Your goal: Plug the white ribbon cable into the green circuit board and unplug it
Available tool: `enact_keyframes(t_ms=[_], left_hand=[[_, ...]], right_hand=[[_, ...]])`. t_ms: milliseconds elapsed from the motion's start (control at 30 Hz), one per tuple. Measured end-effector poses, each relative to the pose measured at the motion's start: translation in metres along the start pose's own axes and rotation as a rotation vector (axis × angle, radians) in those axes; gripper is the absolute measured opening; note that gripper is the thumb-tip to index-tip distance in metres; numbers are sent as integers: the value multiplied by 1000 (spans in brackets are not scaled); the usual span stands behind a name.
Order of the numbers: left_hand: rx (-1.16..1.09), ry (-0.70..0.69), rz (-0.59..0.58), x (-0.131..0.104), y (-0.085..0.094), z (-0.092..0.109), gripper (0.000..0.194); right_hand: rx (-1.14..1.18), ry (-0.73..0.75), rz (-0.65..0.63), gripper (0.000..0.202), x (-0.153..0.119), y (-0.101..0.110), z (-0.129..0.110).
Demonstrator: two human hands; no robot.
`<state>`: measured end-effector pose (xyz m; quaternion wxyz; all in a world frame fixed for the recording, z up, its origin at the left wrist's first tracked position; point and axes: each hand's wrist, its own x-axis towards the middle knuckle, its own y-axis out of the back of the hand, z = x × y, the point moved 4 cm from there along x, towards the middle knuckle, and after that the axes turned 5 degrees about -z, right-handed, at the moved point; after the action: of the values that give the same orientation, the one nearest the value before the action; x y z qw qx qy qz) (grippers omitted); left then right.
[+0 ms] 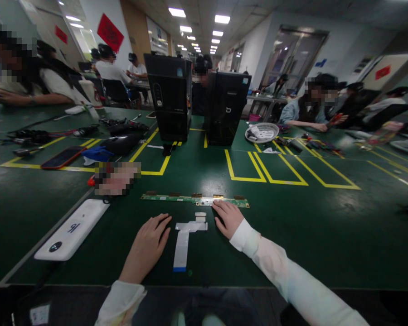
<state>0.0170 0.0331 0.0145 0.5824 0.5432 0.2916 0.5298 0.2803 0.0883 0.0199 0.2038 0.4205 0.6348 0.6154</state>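
Across the green table, two black computer towers block part of my view of seated people. A white device lies left, a white basket farther back right. Fingertips of the right hand, thumb apart, rest on a thin circuit board; the left hand, loosely unfolded, holds nothing beside a flat white cable.

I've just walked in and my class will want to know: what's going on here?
A person sits at a green table. Their right hand has its fingertips at the edge of a long, thin circuit board. Their left hand rests open, holding nothing. A white flat cable lies between the hands, nearer the person than the board.
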Motion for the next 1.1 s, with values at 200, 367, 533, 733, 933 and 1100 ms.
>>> enact_keyframes(t_ms=[200,367,533,733,933,1100], left_hand=[[-13,1,7,0,1,0,39],[-8,15,1,0,2,1,39],[-12,9,-4,1,2,1,40],[-7,4,5,1,2,1,40],[-7,3,-2,1,2,1,40],[-15,-5,17,1,4,0,40]], right_hand=[[24,44,17,41,4,3,2],[95,143,66,41,8,-3,6],[121,195,100,40,7,-10,9],[80,153,100,44,1,-5,17],[52,57,149,40,-6,10,36],[69,147,110,39,-10,-2,38]])
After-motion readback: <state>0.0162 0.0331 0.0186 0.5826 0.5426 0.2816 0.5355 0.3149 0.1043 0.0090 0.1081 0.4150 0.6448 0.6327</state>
